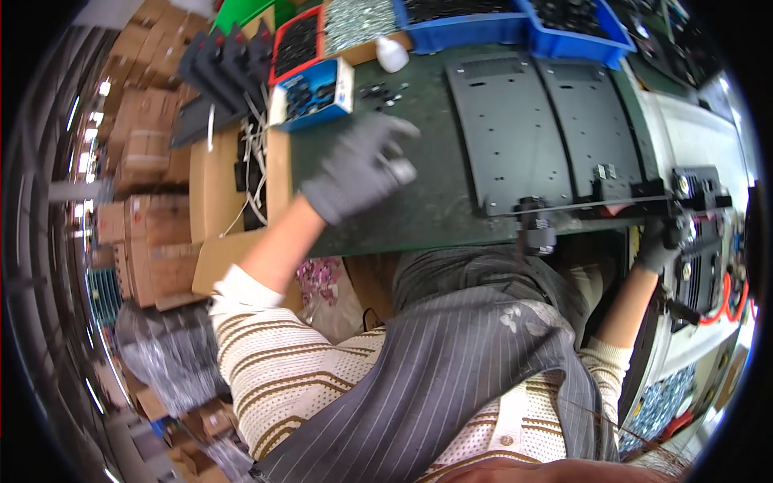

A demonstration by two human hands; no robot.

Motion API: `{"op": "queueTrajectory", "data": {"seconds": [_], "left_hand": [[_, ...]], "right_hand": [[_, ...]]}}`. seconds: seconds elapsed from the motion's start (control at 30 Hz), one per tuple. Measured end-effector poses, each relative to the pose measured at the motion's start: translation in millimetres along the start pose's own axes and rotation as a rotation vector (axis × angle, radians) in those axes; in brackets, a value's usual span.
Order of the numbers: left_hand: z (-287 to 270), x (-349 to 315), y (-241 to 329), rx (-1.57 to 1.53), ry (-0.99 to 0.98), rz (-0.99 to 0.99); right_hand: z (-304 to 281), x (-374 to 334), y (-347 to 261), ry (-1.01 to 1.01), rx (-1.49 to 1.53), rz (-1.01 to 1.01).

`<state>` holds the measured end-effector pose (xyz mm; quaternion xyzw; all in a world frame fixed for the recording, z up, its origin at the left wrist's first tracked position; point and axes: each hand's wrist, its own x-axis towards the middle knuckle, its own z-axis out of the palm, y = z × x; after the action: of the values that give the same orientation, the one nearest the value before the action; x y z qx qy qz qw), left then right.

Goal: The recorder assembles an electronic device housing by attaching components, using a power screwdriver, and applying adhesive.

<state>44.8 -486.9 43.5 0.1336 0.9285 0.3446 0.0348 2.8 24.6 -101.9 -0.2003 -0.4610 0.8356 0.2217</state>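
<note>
My left hand (358, 171), in a grey glove, is over the green work table, its thumb and fingers apart with nothing visible between them. My right hand (659, 248), gloved too, is at the right end of a long black bar (580, 208) with block-shaped fittings. Its fingers are partly hidden but look closed round that end. The bar lies across the near ends of two flat black metal plates (515, 129) with small holes, side by side on the table. Small black and silver parts (385, 95) lie loose beyond my left hand.
Blue bins (467, 34) of dark parts line the far edge, beside a red-rimmed bin (275, 56) and a small blue box (310, 113). A white bottle (392, 55) stands there. Black angled brackets (229, 64) and an open carton (211, 181) are at left. A red hose (726, 299) hangs right.
</note>
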Motion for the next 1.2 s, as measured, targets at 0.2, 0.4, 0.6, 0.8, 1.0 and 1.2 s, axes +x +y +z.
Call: {"op": "queueTrajectory", "data": {"seconds": [0.2,0.4,0.6,0.8,1.0,1.2], "left_hand": [[-168,-114,-204,0.411,0.471,-0.635],[-143,-237,-314,0.459,0.453,-1.086],[-136,-212,-305,0.373,0.590,-0.949],[-125,-196,-281,0.399,0.451,-1.014],[-115,-166,-253,0.709,-0.013,-0.918],[-114,-163,-264,0.842,-0.118,-0.891]], "right_hand": [[-41,24,10,-0.265,-1.406,-0.916],[-45,22,16,-0.265,-0.576,-0.212],[-48,32,3,-0.208,-0.001,0.189],[-66,46,8,-0.333,-0.081,0.219],[-70,42,9,-0.410,-0.398,-0.018],[-76,44,14,-0.417,-0.623,-0.246]]}}
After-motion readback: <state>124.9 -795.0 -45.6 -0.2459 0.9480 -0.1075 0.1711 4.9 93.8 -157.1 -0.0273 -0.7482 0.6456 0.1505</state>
